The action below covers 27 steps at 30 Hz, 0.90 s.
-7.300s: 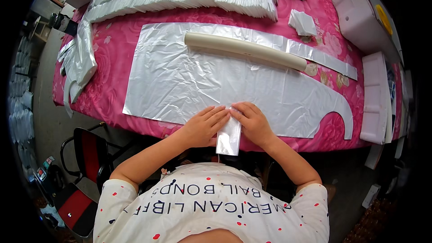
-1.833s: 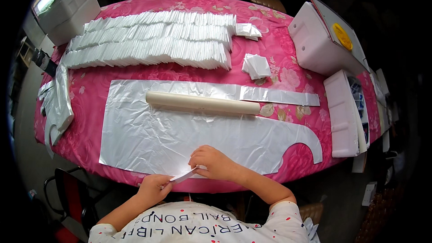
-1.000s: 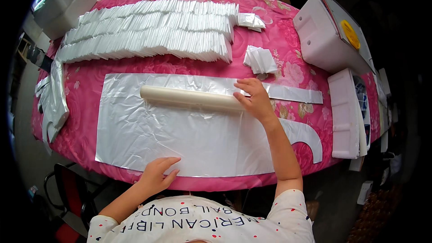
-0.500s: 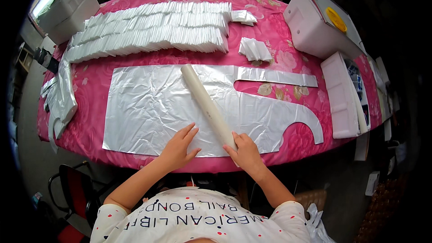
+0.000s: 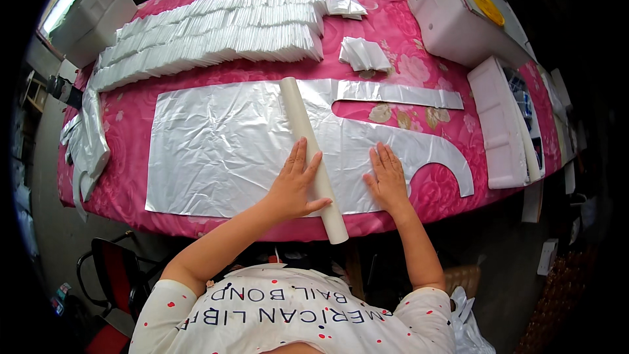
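A thin, silvery-white plastic sheet lies flat and slightly creased, with a straight strap and a curved, hooked strap at its right side. Across its middle rests a long pale tube, slanting so its near end sticks out past the sheet's edge. My left hand lies against the left side of the tube, fingers stretched out and thumb over it. To the right of the tube, my right hand presses flat on the sheet beside the curved cut-out, fingers extended and holding nothing.
A pink flowered cloth covers the table. Long rows of folded white packets stand at the back left, with a smaller packet pile right of them. White foam boxes stand on the right; crumpled plastic hangs at the left.
My right hand has let go of the tube's near end and moved right onto the sheet. My left hand has moved forward and right to the tube, which has turned slightly more upright.
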Available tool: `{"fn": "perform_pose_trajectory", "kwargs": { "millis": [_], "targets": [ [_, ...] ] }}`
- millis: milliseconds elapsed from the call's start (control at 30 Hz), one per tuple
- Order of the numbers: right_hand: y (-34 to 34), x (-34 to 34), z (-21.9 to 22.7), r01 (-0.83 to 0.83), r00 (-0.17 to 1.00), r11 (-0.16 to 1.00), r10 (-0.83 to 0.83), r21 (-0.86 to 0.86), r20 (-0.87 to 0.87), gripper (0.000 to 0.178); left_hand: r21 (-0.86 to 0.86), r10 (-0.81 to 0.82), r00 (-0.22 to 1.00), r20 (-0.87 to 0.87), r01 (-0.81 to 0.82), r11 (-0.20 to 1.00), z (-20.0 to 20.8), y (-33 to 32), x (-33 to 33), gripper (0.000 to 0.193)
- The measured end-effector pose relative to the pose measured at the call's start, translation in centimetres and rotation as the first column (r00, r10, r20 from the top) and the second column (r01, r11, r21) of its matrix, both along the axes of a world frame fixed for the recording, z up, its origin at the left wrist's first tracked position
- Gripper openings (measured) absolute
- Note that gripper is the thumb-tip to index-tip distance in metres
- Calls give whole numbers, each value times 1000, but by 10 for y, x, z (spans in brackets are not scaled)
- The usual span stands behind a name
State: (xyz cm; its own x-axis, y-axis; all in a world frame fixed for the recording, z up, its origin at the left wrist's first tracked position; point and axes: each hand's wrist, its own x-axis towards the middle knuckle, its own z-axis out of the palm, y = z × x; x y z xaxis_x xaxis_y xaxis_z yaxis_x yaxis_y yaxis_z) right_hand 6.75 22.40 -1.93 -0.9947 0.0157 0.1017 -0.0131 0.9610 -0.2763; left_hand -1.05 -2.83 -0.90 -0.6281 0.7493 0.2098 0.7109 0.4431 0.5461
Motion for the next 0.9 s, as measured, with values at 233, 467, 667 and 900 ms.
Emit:
{"fn": "perform_pose_trajectory", "kwargs": {
  "millis": [233, 467, 667, 900],
  "targets": [
    [140, 30, -22, 438, 896, 894, -426, 93, -128, 51, -116, -64, 997, -31, 60, 991, 12, 26, 6, 82],
    [165, 39, -28, 696, 717, 680, -638, 232, -279, 32, -164, -118, 992, -38, 111, 980, 20, 32, 9, 78],
    [122, 24, 18, 644, 725, 764, -587, 50, -361, 13, -149, -126, 991, -54, 117, 982, 18, 32, 10, 79],
    [-82, 0, 74, 95, 985, 724, -170, -683, -43, 20, 391, -52, 624, 780, -420, 819, 18, 26, 13, 49]
  ]
}}
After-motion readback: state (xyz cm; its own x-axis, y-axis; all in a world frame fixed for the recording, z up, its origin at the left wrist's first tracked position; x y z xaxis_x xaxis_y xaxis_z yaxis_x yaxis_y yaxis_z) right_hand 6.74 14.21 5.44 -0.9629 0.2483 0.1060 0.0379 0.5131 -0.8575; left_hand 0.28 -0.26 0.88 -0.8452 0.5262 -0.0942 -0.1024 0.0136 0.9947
